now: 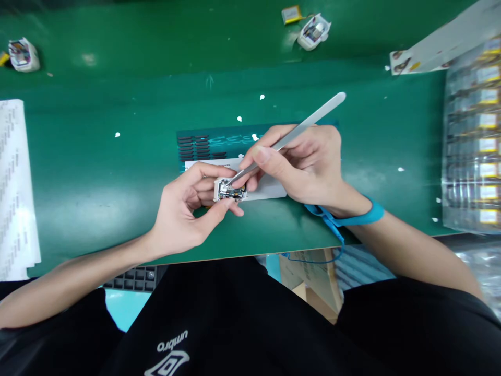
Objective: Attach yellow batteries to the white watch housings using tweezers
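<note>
Between the fingers and thumb of my left hand (191,203) is a small white device (230,190), its open side up with circuitry showing. My right hand (301,162) grips metal tweezers (309,121) that slant down to the left, with the tips at the inside of the device. Beneath the hands lie a white paper (270,189) and a teal sheet (191,148) bearing rows of small dark strips. A blue wrist strap (362,213) with a cord is round my right wrist.
Another open device (313,32) with a yellow-edged battery (291,14) lies at the far side, one more device (24,54) at far left. Printed sheets (15,193) lie left. Clear trays (472,151) and a white box (442,42) stand right. The green table's near edge (235,257) runs before me.
</note>
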A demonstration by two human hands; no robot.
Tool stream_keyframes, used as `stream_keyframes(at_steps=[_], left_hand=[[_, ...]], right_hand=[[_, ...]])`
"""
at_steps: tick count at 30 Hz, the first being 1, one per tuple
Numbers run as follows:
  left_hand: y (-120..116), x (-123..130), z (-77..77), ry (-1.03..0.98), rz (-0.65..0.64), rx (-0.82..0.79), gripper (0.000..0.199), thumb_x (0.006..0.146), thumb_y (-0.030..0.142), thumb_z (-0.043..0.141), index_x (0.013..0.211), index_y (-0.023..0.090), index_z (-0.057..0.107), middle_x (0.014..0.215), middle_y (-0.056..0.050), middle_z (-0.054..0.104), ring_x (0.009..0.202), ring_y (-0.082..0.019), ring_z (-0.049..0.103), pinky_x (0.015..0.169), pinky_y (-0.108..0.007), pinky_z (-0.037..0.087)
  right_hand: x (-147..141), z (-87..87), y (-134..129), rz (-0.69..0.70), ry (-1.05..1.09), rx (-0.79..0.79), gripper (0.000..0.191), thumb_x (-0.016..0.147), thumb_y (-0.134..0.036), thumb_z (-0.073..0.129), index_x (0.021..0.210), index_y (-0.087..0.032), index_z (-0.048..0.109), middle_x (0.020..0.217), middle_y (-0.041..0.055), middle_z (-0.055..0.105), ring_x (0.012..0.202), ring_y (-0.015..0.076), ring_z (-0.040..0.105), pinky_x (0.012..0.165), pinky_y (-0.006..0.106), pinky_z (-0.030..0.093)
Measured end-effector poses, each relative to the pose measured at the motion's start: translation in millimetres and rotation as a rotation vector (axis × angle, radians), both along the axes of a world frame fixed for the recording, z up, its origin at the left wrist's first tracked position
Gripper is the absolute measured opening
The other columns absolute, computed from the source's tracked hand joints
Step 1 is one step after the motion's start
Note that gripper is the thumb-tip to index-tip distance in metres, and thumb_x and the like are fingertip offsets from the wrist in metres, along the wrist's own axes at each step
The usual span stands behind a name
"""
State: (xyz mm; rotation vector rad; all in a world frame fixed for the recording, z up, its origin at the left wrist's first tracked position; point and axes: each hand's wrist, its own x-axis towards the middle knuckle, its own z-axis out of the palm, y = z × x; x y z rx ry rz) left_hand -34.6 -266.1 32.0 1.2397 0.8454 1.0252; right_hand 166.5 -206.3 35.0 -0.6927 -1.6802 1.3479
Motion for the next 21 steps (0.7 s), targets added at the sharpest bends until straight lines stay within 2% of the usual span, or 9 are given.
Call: stream_keyframes(at_steps=[5, 11, 17, 19, 21], left_hand=[[-0.5, 0.2, -0.7, 0.000, 0.003, -0.012, 0.026, 0.090, 0.002, 0.069, 0.113, 0.011, 0.060, 0.096, -0.005, 0.077, 0.076, -0.016, 0.079, 0.074, -0.026, 0.066], [-0.3, -0.1, -1.0, 0.028, 0.003, 0.009, 0.024, 0.091, 0.006, 0.070, 0.111, 0.014, 0.061, 0.095, -0.005, 0.078, 0.076, -0.017, 0.079, 0.075, -0.027, 0.067], [-1.4, -0.2, -2.4, 0.029, 0.022, -0.049, 0.017, 0.097, 0.023, 0.071, 0.109, 0.016, 0.061, 0.100, -0.007, 0.079, 0.075, -0.018, 0.079, 0.073, -0.031, 0.069], [-1.7, -0.9, -1.1, 0.042, 0.039, -0.068, 0.015, 0.100, 0.028, 0.069, 0.106, 0.017, 0.062, 0.098, -0.006, 0.079, 0.071, -0.018, 0.079, 0.068, -0.031, 0.069], [-0.2, -2.8, 1.7, 0.085, 0.060, -0.032, 0.012, 0.100, 0.028, 0.068, 0.104, 0.018, 0.063, 0.094, -0.004, 0.079, 0.066, -0.017, 0.077, 0.063, -0.029, 0.067]], right_hand=[[-0.8, 0.7, 0.0, -0.001, -0.015, 0.028, 0.022, 0.104, -0.023, 0.062, 0.087, -0.012, 0.071, 0.076, 0.0020, 0.078, 0.060, 0.0087, 0.072, 0.056, 0.015, 0.057], [0.4, 2.6, 1.2, 0.019, -0.028, -0.024, 0.023, 0.102, -0.027, 0.065, 0.084, -0.015, 0.072, 0.079, 0.0036, 0.078, 0.060, 0.0115, 0.072, 0.053, 0.019, 0.058], [-0.7, -0.2, -2.5, 0.022, -0.010, 0.011, 0.019, 0.100, -0.024, 0.066, 0.084, -0.015, 0.073, 0.082, 0.0027, 0.078, 0.063, 0.0109, 0.073, 0.054, 0.019, 0.057], [-0.8, 0.5, -5.3, -0.008, -0.021, 0.067, 0.016, 0.100, -0.022, 0.066, 0.087, -0.017, 0.074, 0.084, 0.0018, 0.077, 0.065, 0.0108, 0.073, 0.055, 0.020, 0.057], [0.8, 2.0, -6.3, -0.109, -0.012, 0.111, 0.015, 0.102, -0.023, 0.064, 0.092, -0.021, 0.075, 0.082, 0.0003, 0.076, 0.067, 0.0128, 0.074, 0.056, 0.023, 0.058]])
